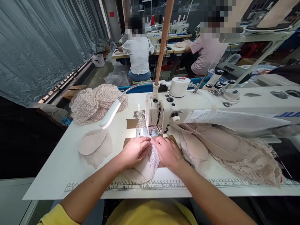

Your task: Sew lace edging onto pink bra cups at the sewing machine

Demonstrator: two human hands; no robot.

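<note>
Under the needle of the white sewing machine (152, 112) lies a beige lace bra cup (142, 170), its lower part spread on the table toward me. My left hand (136, 150) presses on the cup's left side, fingertips pinched at its upper edge close to the needle. From the right, my right hand (167, 153) grips the lace edge, its fingers curled near the presser foot. Both hands almost meet there, and they hide part of the fabric. To the left rest loose beige cup pieces (93, 143), apart from my hands.
A heap of beige lace (98, 101) sits at the back left, beneath a bendy lamp (111, 112). More beige lace pieces (229, 150) lie right, under the machine arm. A printed ruler (150, 186) runs along the front edge. Two people (139, 54) sit at machines ahead.
</note>
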